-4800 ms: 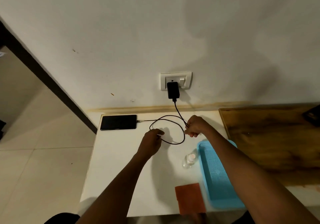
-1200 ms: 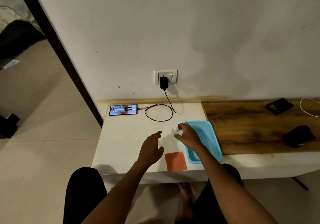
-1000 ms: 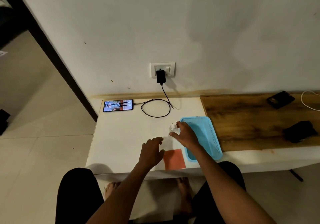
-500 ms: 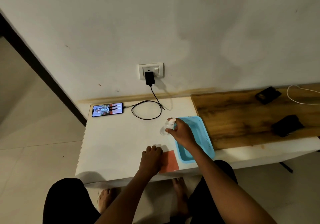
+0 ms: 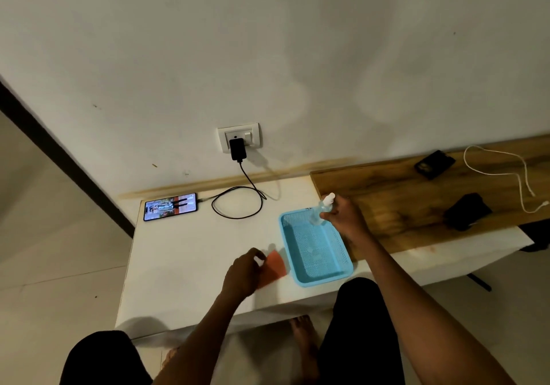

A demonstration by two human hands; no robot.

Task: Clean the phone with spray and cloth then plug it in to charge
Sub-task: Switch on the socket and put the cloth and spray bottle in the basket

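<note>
Phone (image 5: 170,206) charges at far left; I clamp right grip (image 5: 342,216) on spray bottle (image 5: 322,208) above blue tray (image 5: 315,246), left grip (image 5: 244,274) pinching orange cloth (image 5: 275,267), for storing.

My left hand (image 5: 244,274) covers the near-left part of the orange cloth (image 5: 275,266). My right hand (image 5: 342,215) hides part of the spray bottle (image 5: 321,209); its label is unreadable. The phone (image 5: 170,206) screen content is too small to read. The dark objects (image 5: 465,211) on the wooden board (image 5: 395,206) are unidentifiable.
</note>
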